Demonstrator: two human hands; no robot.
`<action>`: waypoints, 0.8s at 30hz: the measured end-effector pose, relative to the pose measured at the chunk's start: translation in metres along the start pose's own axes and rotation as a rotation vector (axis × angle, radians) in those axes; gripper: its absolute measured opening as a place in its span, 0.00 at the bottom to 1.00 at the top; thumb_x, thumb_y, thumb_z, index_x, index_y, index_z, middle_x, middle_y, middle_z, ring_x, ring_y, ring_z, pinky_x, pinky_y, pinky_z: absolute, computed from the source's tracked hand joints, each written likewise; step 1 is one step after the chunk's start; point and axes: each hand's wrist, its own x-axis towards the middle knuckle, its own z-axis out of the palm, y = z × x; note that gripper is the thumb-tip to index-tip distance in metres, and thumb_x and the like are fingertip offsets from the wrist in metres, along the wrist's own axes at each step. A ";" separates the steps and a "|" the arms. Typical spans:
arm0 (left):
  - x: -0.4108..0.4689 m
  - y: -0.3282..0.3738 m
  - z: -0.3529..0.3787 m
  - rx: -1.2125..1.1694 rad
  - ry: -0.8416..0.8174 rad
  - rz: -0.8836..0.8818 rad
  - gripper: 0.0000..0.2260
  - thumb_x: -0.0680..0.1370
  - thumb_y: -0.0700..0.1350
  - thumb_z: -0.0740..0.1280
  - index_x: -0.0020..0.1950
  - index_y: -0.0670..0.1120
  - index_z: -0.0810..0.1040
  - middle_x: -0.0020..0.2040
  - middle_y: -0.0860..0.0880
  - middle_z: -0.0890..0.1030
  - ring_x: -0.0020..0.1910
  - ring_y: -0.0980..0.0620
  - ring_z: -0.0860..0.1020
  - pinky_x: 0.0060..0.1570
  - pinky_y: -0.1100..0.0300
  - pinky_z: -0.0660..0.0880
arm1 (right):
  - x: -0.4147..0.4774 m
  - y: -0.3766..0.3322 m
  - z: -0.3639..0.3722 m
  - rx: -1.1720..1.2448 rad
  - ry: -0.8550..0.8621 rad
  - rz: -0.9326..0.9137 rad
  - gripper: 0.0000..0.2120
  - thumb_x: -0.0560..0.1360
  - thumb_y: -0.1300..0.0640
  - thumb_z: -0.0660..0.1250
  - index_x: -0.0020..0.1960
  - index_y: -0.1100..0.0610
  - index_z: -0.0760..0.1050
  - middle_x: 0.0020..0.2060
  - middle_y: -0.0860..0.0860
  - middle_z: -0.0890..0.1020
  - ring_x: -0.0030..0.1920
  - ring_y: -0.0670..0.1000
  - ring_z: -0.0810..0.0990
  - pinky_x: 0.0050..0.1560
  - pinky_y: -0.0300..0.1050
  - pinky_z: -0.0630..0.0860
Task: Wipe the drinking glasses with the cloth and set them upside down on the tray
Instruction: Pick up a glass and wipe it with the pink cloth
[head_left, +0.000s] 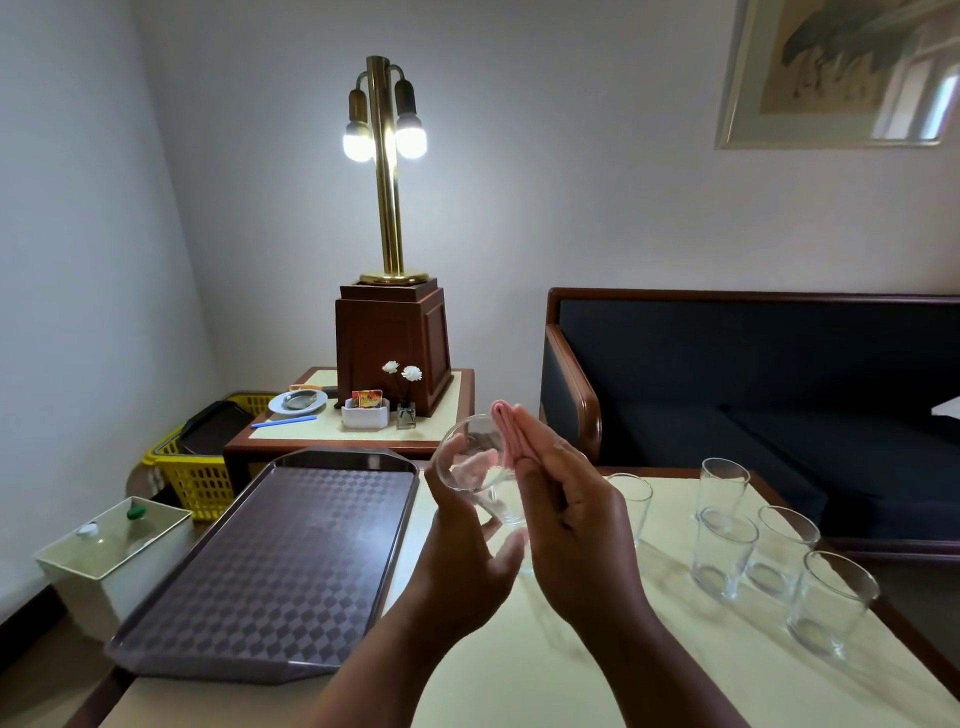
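In the head view, the left hand (462, 540) is gripping a glass (475, 460), tilted above the middle of the worktop (779, 691), beside the tray (270, 561) at its left edge. The right hand (571, 499) is pinching a soft folded cloth (505, 431) at the glass's mouth. The glass is looking thin, slick and breakable, so gripping round the wall suits it. Other glasses (724, 551) are standing near the right edge, and a lamp (387, 171) is glowing behind.
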 end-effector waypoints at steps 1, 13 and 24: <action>0.000 0.000 0.001 0.008 0.018 -0.004 0.41 0.71 0.38 0.73 0.74 0.45 0.49 0.71 0.48 0.67 0.70 0.55 0.70 0.62 0.60 0.77 | 0.001 0.001 0.000 -0.006 0.002 -0.002 0.22 0.82 0.57 0.61 0.67 0.32 0.67 0.62 0.24 0.72 0.66 0.30 0.70 0.62 0.28 0.71; 0.002 0.007 0.000 -0.027 0.153 -0.033 0.37 0.67 0.51 0.75 0.70 0.42 0.62 0.66 0.46 0.74 0.64 0.57 0.75 0.58 0.66 0.77 | -0.002 0.004 -0.001 0.022 0.021 0.090 0.21 0.81 0.57 0.63 0.64 0.32 0.69 0.59 0.28 0.75 0.61 0.30 0.74 0.55 0.30 0.76; 0.003 -0.009 0.006 0.037 0.052 0.005 0.38 0.72 0.41 0.76 0.72 0.44 0.55 0.67 0.48 0.73 0.65 0.53 0.76 0.57 0.56 0.80 | -0.001 0.006 -0.001 0.121 0.030 0.168 0.18 0.81 0.58 0.62 0.67 0.42 0.74 0.60 0.32 0.78 0.61 0.32 0.76 0.54 0.27 0.74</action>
